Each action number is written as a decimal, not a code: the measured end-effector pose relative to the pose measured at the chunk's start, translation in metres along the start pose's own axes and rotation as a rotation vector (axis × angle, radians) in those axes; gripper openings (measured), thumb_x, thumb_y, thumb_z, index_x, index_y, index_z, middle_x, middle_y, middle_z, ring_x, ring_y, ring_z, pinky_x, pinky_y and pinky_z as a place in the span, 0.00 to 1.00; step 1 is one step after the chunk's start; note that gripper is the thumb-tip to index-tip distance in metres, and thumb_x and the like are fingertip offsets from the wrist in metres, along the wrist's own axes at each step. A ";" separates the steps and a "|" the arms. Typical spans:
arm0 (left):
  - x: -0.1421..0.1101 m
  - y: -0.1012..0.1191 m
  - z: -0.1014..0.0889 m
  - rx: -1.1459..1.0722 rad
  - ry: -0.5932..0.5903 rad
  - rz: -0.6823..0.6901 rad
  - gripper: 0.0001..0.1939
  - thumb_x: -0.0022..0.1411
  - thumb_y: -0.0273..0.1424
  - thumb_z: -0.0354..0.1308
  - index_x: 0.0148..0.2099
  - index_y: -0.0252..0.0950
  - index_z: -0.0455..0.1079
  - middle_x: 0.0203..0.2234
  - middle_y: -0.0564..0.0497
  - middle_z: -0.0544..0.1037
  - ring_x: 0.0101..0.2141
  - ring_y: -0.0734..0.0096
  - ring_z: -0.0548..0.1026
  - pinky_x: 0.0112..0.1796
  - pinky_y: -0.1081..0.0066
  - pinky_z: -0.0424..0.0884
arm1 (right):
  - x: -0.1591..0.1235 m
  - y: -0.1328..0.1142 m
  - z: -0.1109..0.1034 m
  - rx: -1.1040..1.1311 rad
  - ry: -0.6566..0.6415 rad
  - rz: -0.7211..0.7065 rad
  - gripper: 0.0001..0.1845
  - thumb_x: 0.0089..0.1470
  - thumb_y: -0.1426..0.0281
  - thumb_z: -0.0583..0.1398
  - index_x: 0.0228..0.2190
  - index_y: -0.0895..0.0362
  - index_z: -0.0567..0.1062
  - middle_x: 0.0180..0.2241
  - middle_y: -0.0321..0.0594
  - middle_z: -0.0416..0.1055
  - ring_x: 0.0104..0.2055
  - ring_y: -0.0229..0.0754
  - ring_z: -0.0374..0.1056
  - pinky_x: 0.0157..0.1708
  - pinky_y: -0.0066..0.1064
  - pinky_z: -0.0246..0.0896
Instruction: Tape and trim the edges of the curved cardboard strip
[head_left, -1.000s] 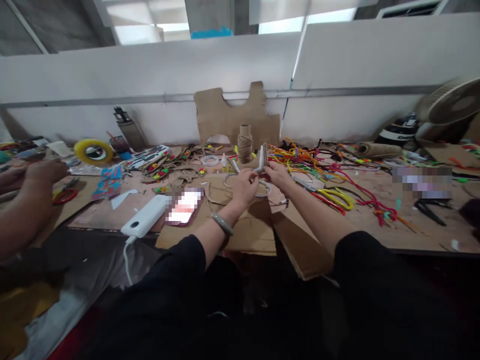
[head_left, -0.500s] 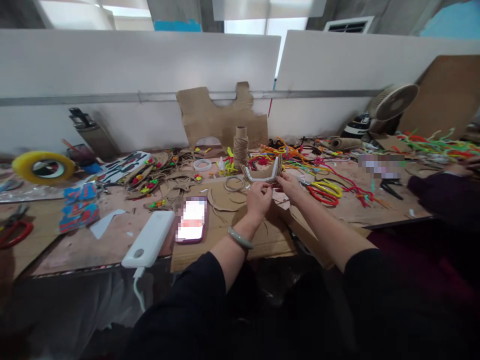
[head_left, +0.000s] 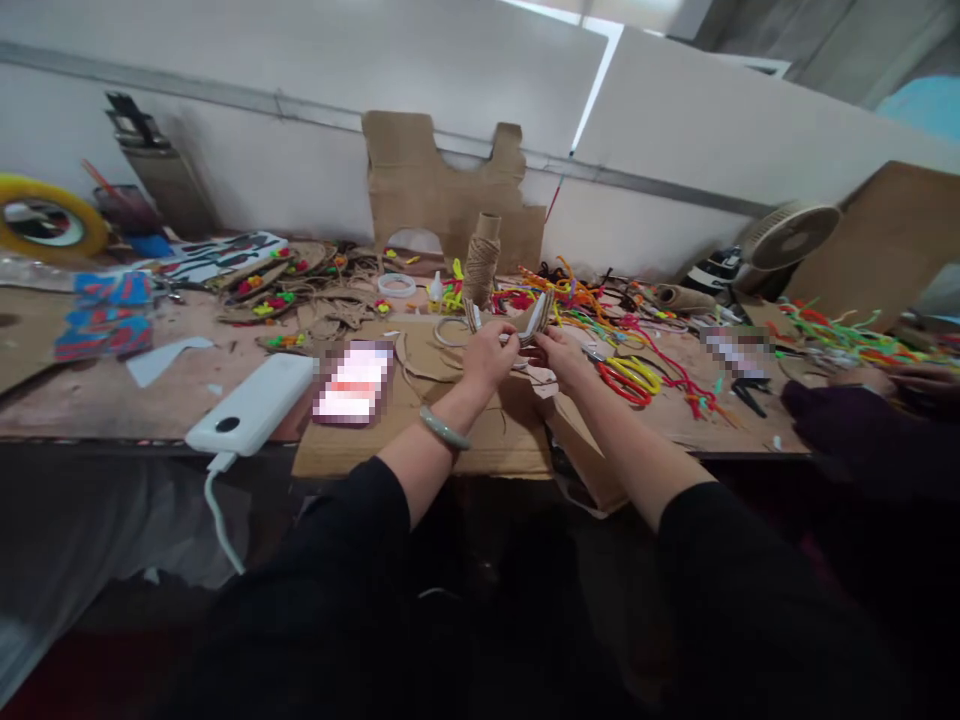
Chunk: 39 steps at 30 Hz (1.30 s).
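Note:
Both my hands hold a bent strip of corrugated cardboard above the worktable. My left hand, with a grey-green bangle on its wrist, pinches the strip's lower left part with closed fingers. My right hand grips the strip's right end, fingers closed. Under my hands lies a flat sheet of cardboard with cut-out curls. Just behind the strip stands a spool of twine.
A phone and a white power bank with cable lie left of my hands. Red and yellow scissors and many coloured pipe cleaners lie right. A yellow tape roll sits far left, a fan right. Another person's dark sleeve rests at right.
The view swung right and tilted. The cardboard strip went from folded upright to opened into a curve, and now bends in a V between my hands. The person at left left the view.

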<state>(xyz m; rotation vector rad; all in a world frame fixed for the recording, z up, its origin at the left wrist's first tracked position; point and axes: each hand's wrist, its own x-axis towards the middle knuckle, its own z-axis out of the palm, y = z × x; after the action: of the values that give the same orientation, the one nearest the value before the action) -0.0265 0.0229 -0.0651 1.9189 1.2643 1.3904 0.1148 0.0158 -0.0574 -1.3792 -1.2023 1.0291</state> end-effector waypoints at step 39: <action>0.030 -0.013 0.010 0.251 -0.054 0.180 0.06 0.57 0.23 0.57 0.33 0.37 0.73 0.35 0.50 0.79 0.39 0.68 0.75 0.43 0.68 0.70 | 0.036 0.017 0.002 0.076 -0.231 -0.068 0.09 0.45 0.61 0.59 0.28 0.54 0.69 0.23 0.34 0.69 0.24 0.38 0.67 0.23 0.29 0.64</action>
<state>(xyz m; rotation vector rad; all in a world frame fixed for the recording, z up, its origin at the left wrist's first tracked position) -0.0209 0.0568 -0.0645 2.2721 1.3203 1.3050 0.1204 0.0518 -0.0740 -1.1761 -1.3544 1.1976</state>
